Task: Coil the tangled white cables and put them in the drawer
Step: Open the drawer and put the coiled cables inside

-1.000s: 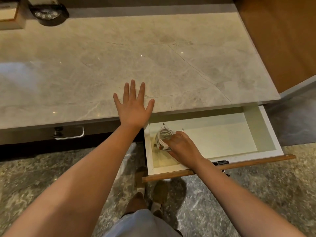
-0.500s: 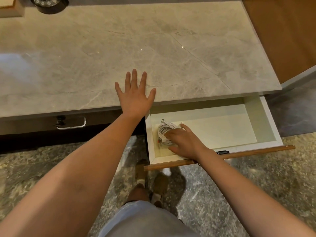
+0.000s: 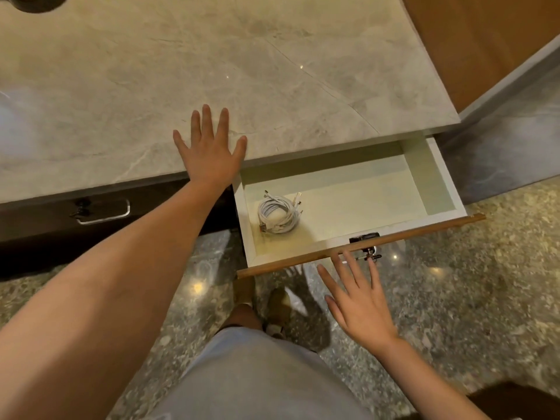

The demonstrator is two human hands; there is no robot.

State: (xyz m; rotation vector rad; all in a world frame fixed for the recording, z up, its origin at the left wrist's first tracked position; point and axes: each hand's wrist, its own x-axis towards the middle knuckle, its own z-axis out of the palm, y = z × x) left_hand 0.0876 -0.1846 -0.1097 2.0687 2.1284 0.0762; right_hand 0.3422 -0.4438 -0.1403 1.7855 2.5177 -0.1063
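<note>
Landmark: drawer [image 3: 448, 189], pulled out from under the marble countertop [image 3: 272, 71]. Right hand [image 3: 360, 301] sits nearest, just in front of the drawer's wooden front edge, fingers straight and spread, gripping nothing; fingertips reach the metal latch [image 3: 365, 247] area, contact unclear. White cables [image 3: 277, 215] lie coiled in one bundle on the drawer floor, left end, untouched. Left hand [image 3: 212, 150] lies flat, fingers splayed, on the countertop edge just beyond the drawer's left corner, holding nothing.

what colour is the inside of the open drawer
Pale cream-white, as the head view shows; the drawer has a brown wooden front edge.
</note>
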